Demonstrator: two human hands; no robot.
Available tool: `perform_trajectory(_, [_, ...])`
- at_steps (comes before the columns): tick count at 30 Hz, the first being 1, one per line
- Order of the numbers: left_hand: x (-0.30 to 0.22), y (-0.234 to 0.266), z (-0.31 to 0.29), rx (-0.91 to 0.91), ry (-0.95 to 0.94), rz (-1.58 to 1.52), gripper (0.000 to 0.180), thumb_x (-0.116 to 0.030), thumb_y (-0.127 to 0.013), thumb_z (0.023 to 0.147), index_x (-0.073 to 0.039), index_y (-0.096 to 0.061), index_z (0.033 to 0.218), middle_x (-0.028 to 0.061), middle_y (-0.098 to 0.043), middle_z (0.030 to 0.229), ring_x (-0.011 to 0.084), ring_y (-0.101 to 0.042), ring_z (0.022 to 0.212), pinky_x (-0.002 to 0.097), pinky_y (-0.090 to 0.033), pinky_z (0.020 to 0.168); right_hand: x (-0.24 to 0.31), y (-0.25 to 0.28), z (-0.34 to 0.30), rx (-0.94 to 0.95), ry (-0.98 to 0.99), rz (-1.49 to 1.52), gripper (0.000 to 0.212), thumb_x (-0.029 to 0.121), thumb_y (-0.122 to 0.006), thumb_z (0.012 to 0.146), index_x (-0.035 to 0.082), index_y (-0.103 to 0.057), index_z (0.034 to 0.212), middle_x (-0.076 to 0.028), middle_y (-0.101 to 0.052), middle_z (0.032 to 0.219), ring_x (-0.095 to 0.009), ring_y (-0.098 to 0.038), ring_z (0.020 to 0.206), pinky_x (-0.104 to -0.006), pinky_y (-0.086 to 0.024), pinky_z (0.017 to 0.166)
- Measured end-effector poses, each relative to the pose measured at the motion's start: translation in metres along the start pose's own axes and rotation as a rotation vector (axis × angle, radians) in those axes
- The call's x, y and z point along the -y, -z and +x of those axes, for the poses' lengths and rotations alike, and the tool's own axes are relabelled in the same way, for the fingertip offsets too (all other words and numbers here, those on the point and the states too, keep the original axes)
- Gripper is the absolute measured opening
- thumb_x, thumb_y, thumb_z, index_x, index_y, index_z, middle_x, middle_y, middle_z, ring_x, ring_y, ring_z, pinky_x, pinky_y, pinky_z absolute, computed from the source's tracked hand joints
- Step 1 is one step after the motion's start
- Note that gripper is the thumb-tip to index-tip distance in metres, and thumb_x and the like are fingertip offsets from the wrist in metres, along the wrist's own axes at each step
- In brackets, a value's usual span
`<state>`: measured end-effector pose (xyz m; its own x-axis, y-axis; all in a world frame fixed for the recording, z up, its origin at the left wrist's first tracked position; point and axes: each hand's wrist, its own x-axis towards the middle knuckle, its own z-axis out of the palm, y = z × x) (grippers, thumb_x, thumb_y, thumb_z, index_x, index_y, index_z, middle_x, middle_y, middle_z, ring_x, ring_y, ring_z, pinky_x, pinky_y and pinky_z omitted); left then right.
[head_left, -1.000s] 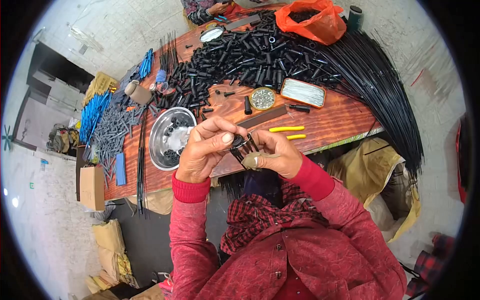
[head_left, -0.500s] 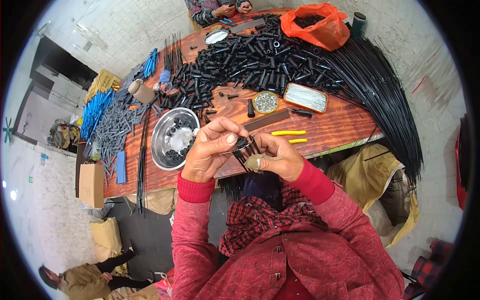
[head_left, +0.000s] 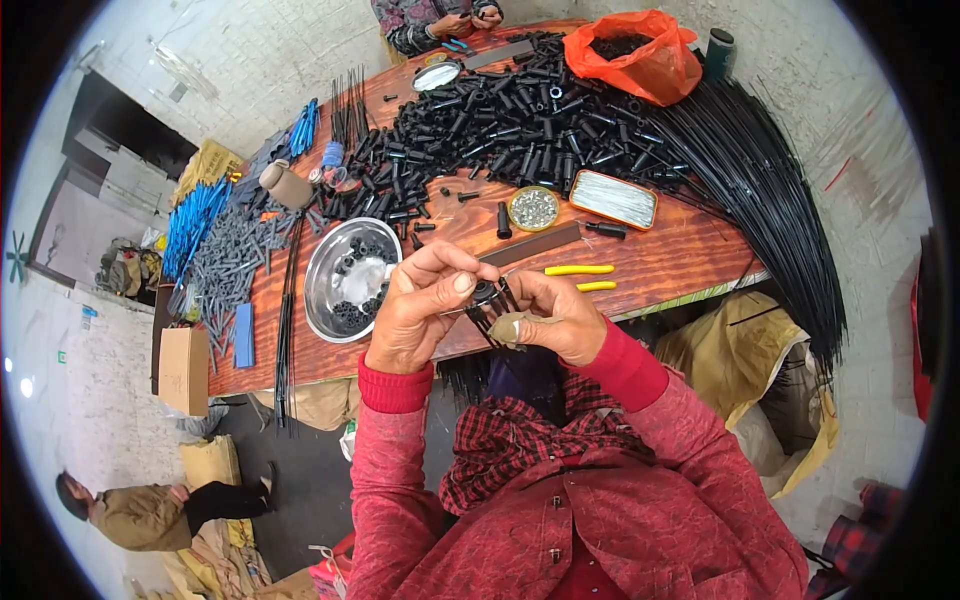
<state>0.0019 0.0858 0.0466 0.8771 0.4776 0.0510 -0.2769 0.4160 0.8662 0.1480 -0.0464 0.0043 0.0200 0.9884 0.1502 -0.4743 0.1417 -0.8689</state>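
Right of the metal bowl [head_left: 314,275], a black rod cluster [head_left: 486,292] slants from its round end, pinched by the left hand [head_left: 412,310], toward the wearer, its rods gripped by the right hand [head_left: 562,318].

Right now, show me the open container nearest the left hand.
The silvery bowl, beside the left hand; the round tin and rectangular tin lie farther away.

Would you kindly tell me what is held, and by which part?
The right hand grips a black pronged piece by its prongs; the left hand is at its round end.
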Motion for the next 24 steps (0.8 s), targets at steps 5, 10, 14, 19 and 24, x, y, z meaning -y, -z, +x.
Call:
perform_trajectory(5, [-0.002, 0.004, -0.007, -0.049, 0.000, 0.011, 0.027, -0.006, -0.069, 0.082, 0.002, -0.061, 0.106, 0.0189, -0.065, 0.107, 0.0225, -0.065, 0.096, 0.0341, -0.055, 0.082, -0.006, 0.003, 0.003, -0.035, -0.005, -0.046, 0.027, 0.016, -0.069, 0.086, 0.001, -0.055, 0.104, 0.001, -0.059, 0.089, -0.005, -0.054, 0.076, -0.0207, -0.045, 0.066])
perform_trajectory(10, [-0.003, 0.002, -0.012, 0.024, -0.120, 0.148, 0.041, -0.008, -0.071, 0.079, 0.005, -0.058, 0.115, 0.0214, -0.063, 0.112, 0.0246, -0.064, 0.099, 0.0367, -0.052, 0.086, -0.007, 0.000, 0.006, -0.044, 0.000, -0.013, 0.027, 0.015, -0.068, 0.087, 0.000, -0.054, 0.104, 0.000, -0.059, 0.089, -0.005, -0.054, 0.076, -0.0204, -0.045, 0.065])
perform_trajectory(14, [-0.008, -0.006, -0.017, -0.044, -0.124, 0.247, 0.044, 0.000, -0.071, 0.076, 0.006, -0.057, 0.117, 0.0212, -0.063, 0.114, 0.0230, -0.065, 0.098, 0.0350, -0.053, 0.086, -0.009, 0.000, 0.008, -0.066, -0.014, -0.041, 0.028, 0.016, -0.069, 0.086, 0.000, -0.055, 0.104, 0.000, -0.059, 0.089, -0.005, -0.055, 0.077, -0.0204, -0.045, 0.066])
perform_trajectory(19, [-0.011, -0.016, -0.018, -0.102, -0.120, 0.295, 0.046, 0.009, -0.071, 0.073, 0.007, -0.057, 0.117, 0.0201, -0.064, 0.113, 0.0209, -0.066, 0.095, 0.0316, -0.055, 0.085, -0.010, 0.006, 0.007, -0.051, -0.060, -0.043, 0.037, 0.019, -0.069, 0.087, 0.001, -0.056, 0.116, -0.002, -0.062, 0.103, -0.008, -0.058, 0.092, -0.0250, -0.048, 0.080])
perform_trajectory(24, [-0.006, -0.027, -0.019, -0.196, -0.194, 0.426, 0.044, 0.010, -0.071, 0.074, 0.007, -0.058, 0.116, 0.0198, -0.064, 0.113, 0.0188, -0.066, 0.095, 0.0288, -0.055, 0.083, -0.010, 0.006, 0.009, -0.065, -0.049, -0.046, 0.033, 0.016, -0.068, 0.087, 0.001, -0.056, 0.115, -0.001, -0.062, 0.101, -0.008, -0.059, 0.090, -0.0240, -0.049, 0.079])
